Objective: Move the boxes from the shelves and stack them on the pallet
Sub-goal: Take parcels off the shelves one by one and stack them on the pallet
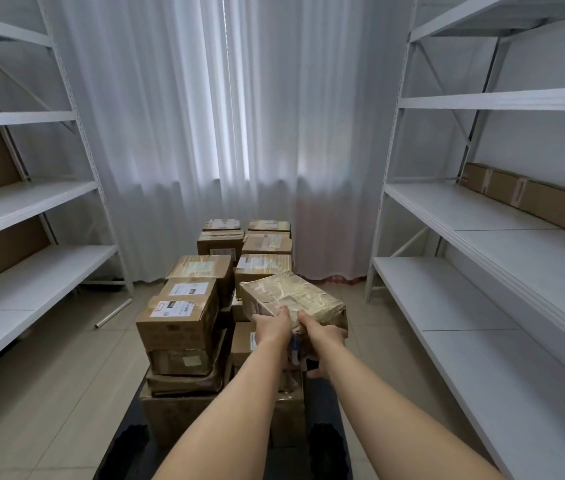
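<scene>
A tape-wrapped brown box (291, 296) is held tilted above the right side of the stacked boxes (184, 317) on the dark pallet (128, 434). My left hand (271, 327) grips its near left edge. My right hand (321, 336) grips its near right corner from below. The stack fills the pallet in two rows running away from me, several boxes high on the left. One long flat box (530, 199) lies on the right shelf.
White metal shelves (464, 306) line the right wall and shelves (32, 202) the left, with brown cardboard at the back of the left ones. A white curtain (239, 133) hangs ahead. A thin rod (113, 311) lies on the tiled floor at left.
</scene>
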